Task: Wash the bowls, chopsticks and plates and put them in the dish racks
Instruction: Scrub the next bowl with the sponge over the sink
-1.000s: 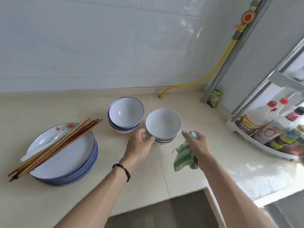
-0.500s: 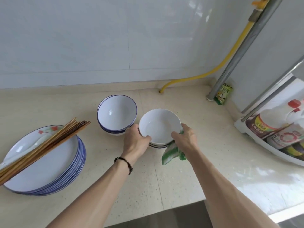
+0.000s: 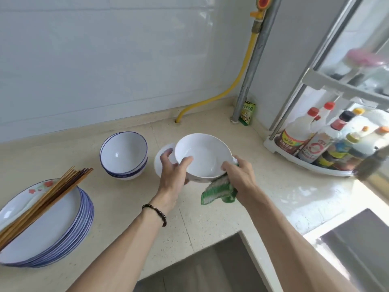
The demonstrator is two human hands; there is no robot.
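Observation:
A white bowl (image 3: 205,153) is lifted off the counter, tilted toward me. My left hand (image 3: 173,174) grips its left rim, thumb inside. My right hand (image 3: 240,175) holds its right side together with a green-and-white dishcloth (image 3: 219,190) that hangs below. Another white bowl (image 3: 163,158) stays on the counter behind my left hand, partly hidden. A stack of blue-rimmed bowls (image 3: 124,154) stands to the left. At the far left, several wooden chopsticks (image 3: 45,200) lie across a stack of blue-rimmed plates (image 3: 52,230).
A corner rack (image 3: 305,160) with several sauce bottles stands at the right. A yellow hose (image 3: 231,85) and grey pipe (image 3: 250,66) run up the back corner, beside a small green packet (image 3: 248,112). The sink opening (image 3: 357,247) lies at lower right.
Both hands closed on the top white bowl and lifted it off the bowl beneath, tilting it toward me. The head camera has shifted.

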